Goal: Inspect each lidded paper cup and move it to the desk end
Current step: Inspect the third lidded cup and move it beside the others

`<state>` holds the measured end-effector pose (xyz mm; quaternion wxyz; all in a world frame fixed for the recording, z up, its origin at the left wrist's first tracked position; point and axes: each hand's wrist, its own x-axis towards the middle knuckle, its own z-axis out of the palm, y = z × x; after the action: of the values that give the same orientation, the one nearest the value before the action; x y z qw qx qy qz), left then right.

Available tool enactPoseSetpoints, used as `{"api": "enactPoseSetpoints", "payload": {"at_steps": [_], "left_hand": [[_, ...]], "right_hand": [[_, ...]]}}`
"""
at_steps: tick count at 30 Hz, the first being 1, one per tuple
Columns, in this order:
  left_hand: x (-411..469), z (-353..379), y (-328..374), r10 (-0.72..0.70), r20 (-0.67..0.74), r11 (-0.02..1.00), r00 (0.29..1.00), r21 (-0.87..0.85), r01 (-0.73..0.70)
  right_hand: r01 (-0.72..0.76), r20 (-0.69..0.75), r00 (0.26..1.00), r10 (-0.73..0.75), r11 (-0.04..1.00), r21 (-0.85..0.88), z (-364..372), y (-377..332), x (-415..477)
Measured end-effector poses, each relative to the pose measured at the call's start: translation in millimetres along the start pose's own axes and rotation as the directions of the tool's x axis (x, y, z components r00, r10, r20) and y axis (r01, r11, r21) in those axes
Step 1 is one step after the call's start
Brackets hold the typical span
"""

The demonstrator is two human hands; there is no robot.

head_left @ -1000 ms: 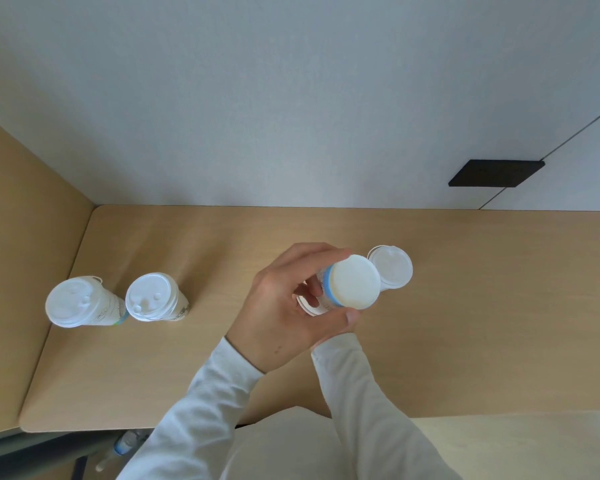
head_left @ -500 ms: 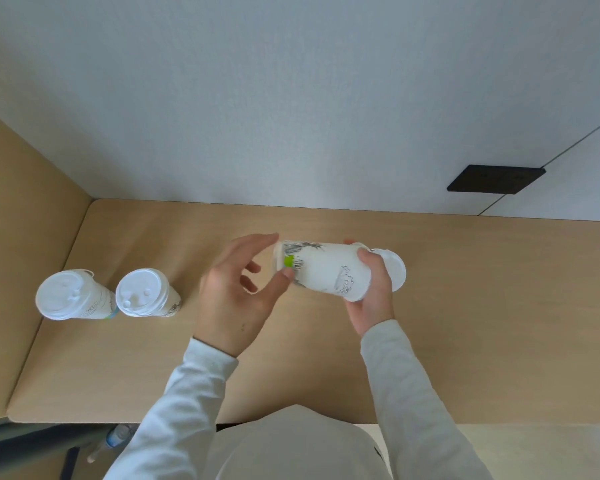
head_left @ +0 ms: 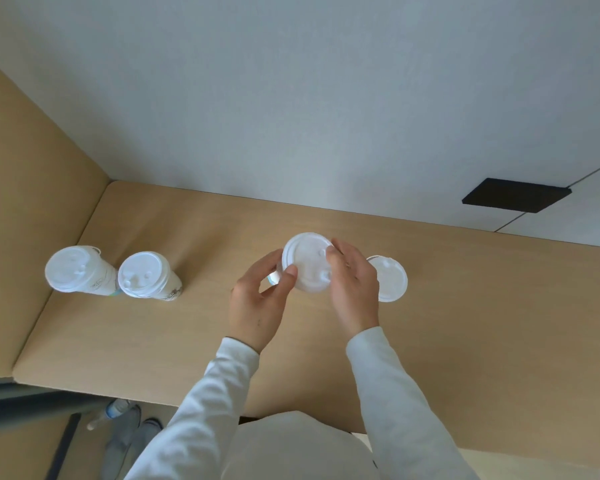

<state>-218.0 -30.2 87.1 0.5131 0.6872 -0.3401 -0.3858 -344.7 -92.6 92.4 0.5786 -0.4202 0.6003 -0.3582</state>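
Note:
A white lidded paper cup (head_left: pixel 307 261) is held upright above the middle of the wooden desk (head_left: pixel 482 323), its lid facing me. My left hand (head_left: pixel 260 303) grips its left side with thumb and fingers. My right hand (head_left: pixel 352 289) wraps its right side, fingertips on the lid. Another lidded cup (head_left: pixel 390 278) stands on the desk just right of my right hand, partly hidden by it. Two more lidded cups (head_left: pixel 75 270) (head_left: pixel 146 275) stand side by side at the desk's left end.
A wooden side panel (head_left: pixel 21 188) closes off the desk's left end and a pale wall runs along the back. A black plate (head_left: pixel 515 195) is fixed on the wall at the right. Below the desk's front edge are shoes (head_left: pixel 129 434) and a bottle (head_left: pixel 110 412).
The cup was bottom-up toward me a second ago, then lay sideways between both hands; now it is upright with its lid toward me. Both hands hold it.

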Motion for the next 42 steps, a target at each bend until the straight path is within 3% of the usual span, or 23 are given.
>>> {"api": "enactPoseSetpoints", "payload": {"at_steps": [4,12,25,34,42], "left_hand": [[-2,-19,-7,-0.087,-0.032,0.984,0.996,-0.156,0.081],[-3,-77,-27,-0.27,-0.125,0.909,0.955,-0.361,0.21],[-37,-222,-89,-0.381,-0.143,0.877,0.913,-0.367,0.309],[-29,-328,-131,-0.459,-0.263,0.856,0.849,-0.387,0.343],[4,-368,-149,-0.486,-0.295,0.855,0.823,-0.356,0.377]], "right_hand": [[-0.045,0.051,0.998,0.044,0.999,0.022,17,8,2],[-0.043,0.176,0.983,0.06,0.994,-0.102,75,24,-15],[-0.157,0.21,0.957,0.199,0.967,-0.201,197,72,-94],[-0.234,0.29,0.916,0.277,0.957,-0.173,306,107,-121],[-0.24,0.274,0.918,0.286,0.952,-0.189,362,123,-116]]}}
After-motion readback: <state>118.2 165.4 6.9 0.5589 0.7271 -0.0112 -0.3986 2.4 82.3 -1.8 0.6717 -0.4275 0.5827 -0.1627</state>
